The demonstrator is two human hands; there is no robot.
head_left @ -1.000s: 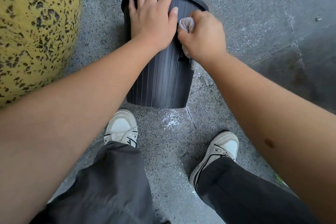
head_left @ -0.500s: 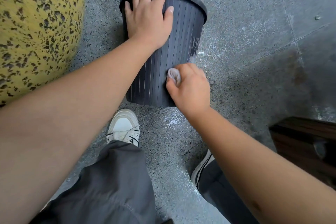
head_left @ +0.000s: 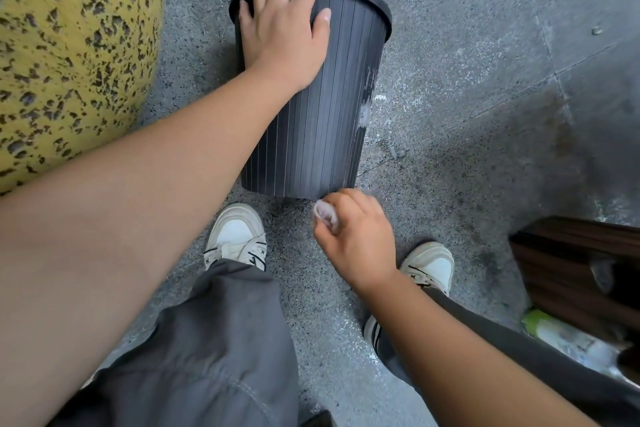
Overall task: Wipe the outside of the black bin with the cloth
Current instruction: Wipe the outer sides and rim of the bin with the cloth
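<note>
I see the black bin (head_left: 322, 107) standing on the grey speckled floor (head_left: 467, 45) in the upper middle of the frame, its ribbed wall facing me and its rim towards the top. My left hand (head_left: 284, 28) lies flat on the upper part of that wall, fingers spread and curled over the rim, thumb pointing right across the ribs. It grips nothing besides the bin itself.

My right hand (head_left: 356, 232) sits lower, just below the bin's bottom edge and near the middle of the frame. Its fingers are curled together into a loose fist around the cloth (head_left: 325, 213), a small pale wad that pokes out at the upper left of the fist. The cloth is right beside the bin's lower right corner; I cannot tell whether it touches the plastic.

A pale smear (head_left: 367, 97) runs down the right side of the bin wall.

A large yellow pitted rock (head_left: 69, 45) fills the upper left of the frame, apart from the bin. Two white shoes show below the bin, the left shoe (head_left: 237, 236) close to its base and the right shoe (head_left: 431, 265) further right. A dark wooden bench (head_left: 581, 270) sits at the right edge.
</note>
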